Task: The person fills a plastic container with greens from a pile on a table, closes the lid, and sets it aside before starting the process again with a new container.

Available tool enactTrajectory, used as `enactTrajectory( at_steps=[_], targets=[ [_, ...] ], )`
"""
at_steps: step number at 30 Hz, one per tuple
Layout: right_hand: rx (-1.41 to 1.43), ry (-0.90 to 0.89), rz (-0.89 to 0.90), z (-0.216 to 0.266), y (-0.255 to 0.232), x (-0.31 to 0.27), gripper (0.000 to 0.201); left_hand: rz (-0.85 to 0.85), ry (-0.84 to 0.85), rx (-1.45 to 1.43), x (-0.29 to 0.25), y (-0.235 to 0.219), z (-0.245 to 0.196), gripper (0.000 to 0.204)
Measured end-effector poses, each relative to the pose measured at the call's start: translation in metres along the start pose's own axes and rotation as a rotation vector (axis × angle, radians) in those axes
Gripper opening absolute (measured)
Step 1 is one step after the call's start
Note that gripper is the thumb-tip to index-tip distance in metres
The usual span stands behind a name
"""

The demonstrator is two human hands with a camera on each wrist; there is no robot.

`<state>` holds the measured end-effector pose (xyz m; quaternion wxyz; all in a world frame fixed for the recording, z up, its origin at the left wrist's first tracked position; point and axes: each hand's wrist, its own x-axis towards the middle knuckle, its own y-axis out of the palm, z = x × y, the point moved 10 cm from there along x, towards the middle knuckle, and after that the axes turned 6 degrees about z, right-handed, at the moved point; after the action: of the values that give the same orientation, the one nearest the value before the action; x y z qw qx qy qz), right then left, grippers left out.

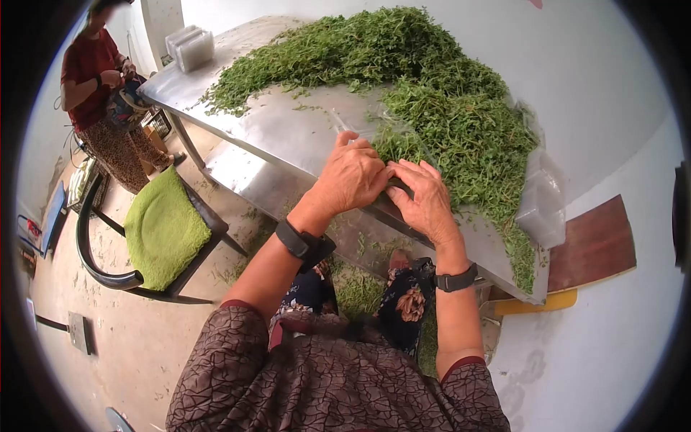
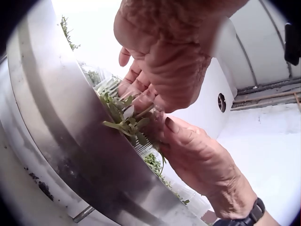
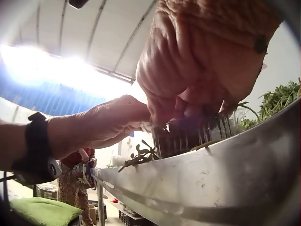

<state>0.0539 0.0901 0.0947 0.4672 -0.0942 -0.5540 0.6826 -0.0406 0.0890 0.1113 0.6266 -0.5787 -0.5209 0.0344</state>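
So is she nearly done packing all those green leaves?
Not nearly. One clear box at the table edge already has sprigs in it, and both the left hand and right hand are pressing on it. A big pile of greens and empty boxes still wait.

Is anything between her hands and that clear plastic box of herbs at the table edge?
Nothing visible: the left hand and right hand both rest directly on the clear ribbed plastic box, with green herb sprigs poking out beneath the fingers.
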Motion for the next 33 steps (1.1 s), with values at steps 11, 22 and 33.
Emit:
enactTrajectory(
  at_steps=[11,22,33],
  targets=[
    [0.116,-0.008,-0.047,-0.001,-0.016,0.000,0.038,-0.105,-0.110,-0.234,-0.001,-0.004,0.017,0.009],
    [0.197,0.238,-0.301,-0.054,-0.055,-0.033,0.034,-0.168,-0.006,-0.116,-0.015,-0.014,-0.004,0.010],
    [0.393,0.430,-0.202,-0.051,-0.022,-0.049,0.031,-0.088,-0.030,-0.020,-0.019,-0.038,0.007,0.011]
  ],
)
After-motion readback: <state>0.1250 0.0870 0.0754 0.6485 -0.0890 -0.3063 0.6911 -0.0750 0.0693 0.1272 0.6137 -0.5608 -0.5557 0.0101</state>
